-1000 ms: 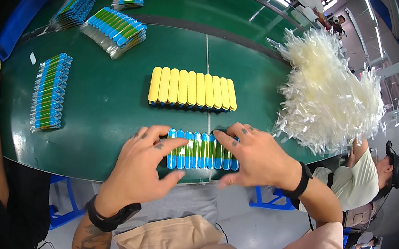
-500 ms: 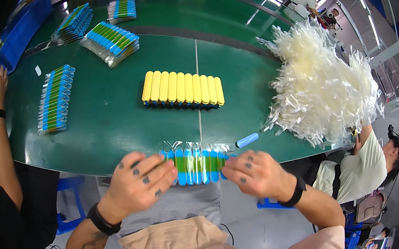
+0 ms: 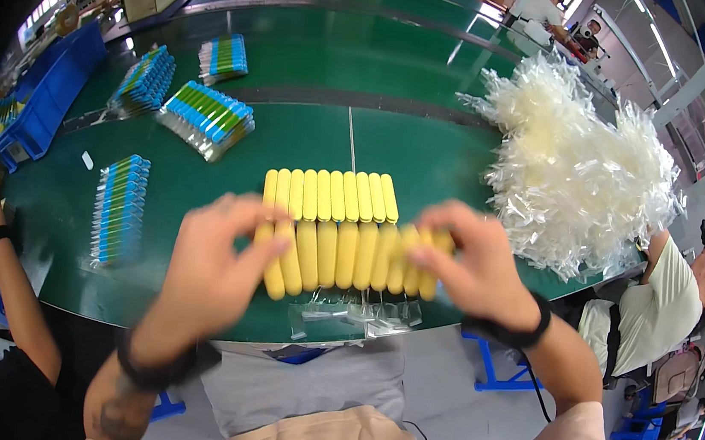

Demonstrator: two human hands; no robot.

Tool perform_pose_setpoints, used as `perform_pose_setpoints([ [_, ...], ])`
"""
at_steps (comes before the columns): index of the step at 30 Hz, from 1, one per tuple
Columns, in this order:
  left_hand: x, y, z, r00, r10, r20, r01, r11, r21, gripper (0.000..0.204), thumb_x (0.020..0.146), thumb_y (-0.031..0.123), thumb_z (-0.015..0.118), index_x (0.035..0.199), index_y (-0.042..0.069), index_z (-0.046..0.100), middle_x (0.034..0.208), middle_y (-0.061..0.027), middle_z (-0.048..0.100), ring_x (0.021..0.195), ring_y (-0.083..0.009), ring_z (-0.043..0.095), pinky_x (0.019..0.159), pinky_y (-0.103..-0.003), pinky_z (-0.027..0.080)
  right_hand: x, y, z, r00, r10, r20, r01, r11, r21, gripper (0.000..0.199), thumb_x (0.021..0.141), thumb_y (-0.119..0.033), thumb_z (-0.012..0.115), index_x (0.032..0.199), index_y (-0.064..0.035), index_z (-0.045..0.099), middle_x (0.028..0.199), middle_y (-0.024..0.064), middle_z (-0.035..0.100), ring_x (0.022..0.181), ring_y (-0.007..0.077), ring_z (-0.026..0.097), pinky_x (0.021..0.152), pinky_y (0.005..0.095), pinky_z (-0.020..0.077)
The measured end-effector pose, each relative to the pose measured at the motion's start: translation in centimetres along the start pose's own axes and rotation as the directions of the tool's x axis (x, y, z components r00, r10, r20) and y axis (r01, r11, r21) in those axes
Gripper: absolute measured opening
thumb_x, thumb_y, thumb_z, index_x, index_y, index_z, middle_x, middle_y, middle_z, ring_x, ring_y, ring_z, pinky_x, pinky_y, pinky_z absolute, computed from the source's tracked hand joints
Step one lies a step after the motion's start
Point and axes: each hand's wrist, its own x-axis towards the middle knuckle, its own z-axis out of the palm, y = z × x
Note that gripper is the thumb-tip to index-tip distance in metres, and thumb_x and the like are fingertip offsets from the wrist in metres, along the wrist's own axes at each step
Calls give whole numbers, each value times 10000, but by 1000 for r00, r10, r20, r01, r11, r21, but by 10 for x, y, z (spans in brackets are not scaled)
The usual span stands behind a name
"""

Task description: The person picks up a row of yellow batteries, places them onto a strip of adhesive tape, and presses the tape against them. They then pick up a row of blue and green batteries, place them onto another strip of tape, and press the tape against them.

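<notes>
Both my hands hold up a row of yellow tube-shaped items (image 3: 348,258) packed side by side in clear sleeves, above the near edge of the green table (image 3: 428,151). My left hand (image 3: 219,266) grips the row's left end and my right hand (image 3: 472,267) grips its right end. The clear sleeve ends (image 3: 360,314) hang down below the row. A second row of yellow items (image 3: 329,193) lies flat on the table just behind the held one.
A large pile of clear plastic sleeves (image 3: 573,166) covers the table's right side. Stacks of blue-and-green packs (image 3: 209,116) (image 3: 119,208) (image 3: 146,78) lie to the left, near a blue bin (image 3: 48,93). One person (image 3: 671,296) sits at the right; another's arm (image 3: 4,269) is at the left.
The row lay on the table showing blue and green; my hands have lifted it off the near edge and turned it, so its yellow side now faces me.
</notes>
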Motion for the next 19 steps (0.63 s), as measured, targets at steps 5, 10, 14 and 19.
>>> perform_pose_setpoints([
  [5,52,-49,2,942,-301,147,293,953,72,357,879,151,709,1182,-34,667,682,-56,583,607,-167,548,608,-340,469,82,50,24,970,225,88,-228,974,16,401,852,-310,784,1044,31,698,722,102,664,672,169,646,624,337,510],
  [10,39,-69,1,957,-230,179,177,946,270,781,804,253,801,1473,42,455,1155,-146,600,1026,-253,565,914,-383,474,75,62,26,967,213,137,-176,954,-241,707,761,-468,827,1270,-21,626,1128,218,645,992,357,663,870,434,527],
  [14,42,-61,-11,910,-198,364,132,971,200,997,734,339,862,1554,93,351,1423,-224,528,1363,-407,444,1150,-464,368,71,61,29,937,-73,343,147,969,-197,960,679,-459,880,1454,-66,475,1478,267,450,1296,458,515,1096,471,433],
  [19,34,-68,-17,902,-212,376,146,970,196,1090,697,205,888,1595,147,274,1497,-184,487,1392,-355,433,1175,-413,334,72,66,40,923,-46,381,156,952,-264,921,696,-420,874,1457,-85,478,1487,228,474,1304,454,512,1104,490,424],
])
